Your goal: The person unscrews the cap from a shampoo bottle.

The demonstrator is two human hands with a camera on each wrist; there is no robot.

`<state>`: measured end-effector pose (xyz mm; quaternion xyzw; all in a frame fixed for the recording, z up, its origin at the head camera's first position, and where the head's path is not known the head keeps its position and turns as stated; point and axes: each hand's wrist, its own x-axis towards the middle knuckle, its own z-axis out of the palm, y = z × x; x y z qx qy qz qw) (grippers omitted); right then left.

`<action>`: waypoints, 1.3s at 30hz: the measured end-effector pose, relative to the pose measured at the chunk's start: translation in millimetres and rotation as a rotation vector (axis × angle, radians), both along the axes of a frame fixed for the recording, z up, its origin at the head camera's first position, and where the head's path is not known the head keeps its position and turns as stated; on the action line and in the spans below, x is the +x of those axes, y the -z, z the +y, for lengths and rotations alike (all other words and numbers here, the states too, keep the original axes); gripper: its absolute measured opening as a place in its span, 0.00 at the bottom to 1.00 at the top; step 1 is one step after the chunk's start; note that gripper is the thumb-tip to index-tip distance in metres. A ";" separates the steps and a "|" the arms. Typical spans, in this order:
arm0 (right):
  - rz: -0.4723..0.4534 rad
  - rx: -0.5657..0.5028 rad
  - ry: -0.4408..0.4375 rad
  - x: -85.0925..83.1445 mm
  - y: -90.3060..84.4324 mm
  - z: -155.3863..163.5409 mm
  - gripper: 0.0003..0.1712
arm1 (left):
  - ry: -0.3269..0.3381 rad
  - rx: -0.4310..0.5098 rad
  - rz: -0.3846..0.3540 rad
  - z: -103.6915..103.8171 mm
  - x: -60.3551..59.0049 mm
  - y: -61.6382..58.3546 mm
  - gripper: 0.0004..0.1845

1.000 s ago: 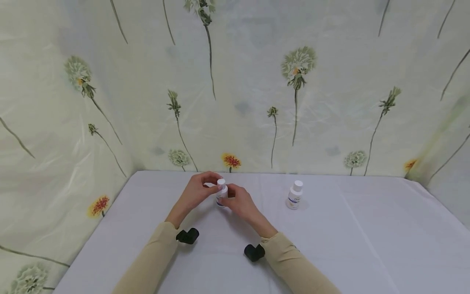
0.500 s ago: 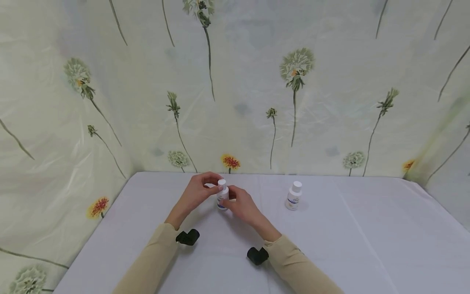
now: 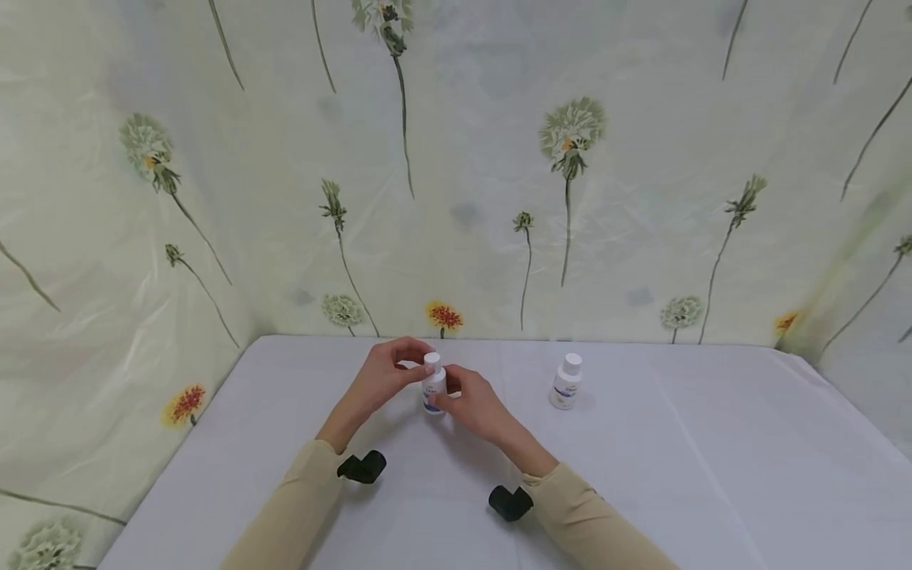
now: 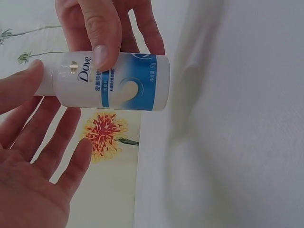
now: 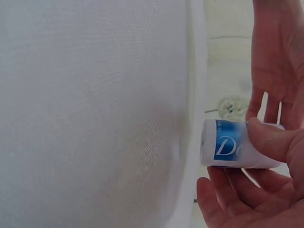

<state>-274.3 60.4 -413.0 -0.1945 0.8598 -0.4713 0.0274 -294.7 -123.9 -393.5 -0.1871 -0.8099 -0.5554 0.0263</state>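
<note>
A small white Dove bottle (image 3: 433,385) with a blue label and white cap is held upright a little above the white tablecloth (image 3: 641,475). My right hand (image 3: 445,396) grips its body, thumb (image 4: 102,42) across the label (image 5: 228,147). My left hand (image 3: 420,366) pinches the cap from the left; its thumb (image 4: 21,88) touches the cap in the left wrist view. The bottle's base (image 5: 205,148) faces the cloth, which carries its shadow.
A second white bottle (image 3: 567,381) stands upright to the right, about a hand's width from the held one. Floral sheeting (image 3: 499,198) walls the table at the back and both sides. Black wrist cameras (image 3: 363,467) (image 3: 509,503) sit under my forearms.
Both hands stay on the bottle in almost the same place. My right forearm has drawn back a little toward the near right.
</note>
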 end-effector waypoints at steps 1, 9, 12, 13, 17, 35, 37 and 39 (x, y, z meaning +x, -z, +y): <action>-0.001 -0.003 -0.004 0.8 -0.7 0.5 0.19 | 0.005 0.003 0.001 0.1 0.5 -0.6 0.11; 0.012 0.020 -0.015 6.8 -4.0 4.3 0.18 | 0.028 0.027 -0.030 -0.6 4.2 0.0 0.13; 0.013 0.021 -0.016 8.8 -6.0 6.4 0.18 | 0.025 0.023 -0.030 0.9 5.9 -1.6 0.14; 0.009 0.021 -0.017 9.5 -6.4 7.2 0.19 | 0.026 0.023 -0.031 1.7 6.9 -2.7 0.15; -0.007 0.009 -0.021 13.9 -7.1 11.9 0.19 | 0.048 0.012 -0.034 6.6 18.4 -15.2 0.14; -0.015 -0.034 0.028 39.2 -5.3 35.5 0.21 | 0.141 -0.001 0.013 27.4 29.1 -8.1 0.13; -0.017 -0.032 0.031 41.9 -5.3 37.7 0.21 | 0.139 -0.004 0.020 29.6 31.0 -7.2 0.12; -0.013 -0.033 0.035 43.9 -4.9 39.6 0.20 | 0.136 -0.006 0.026 31.5 32.2 -6.1 0.12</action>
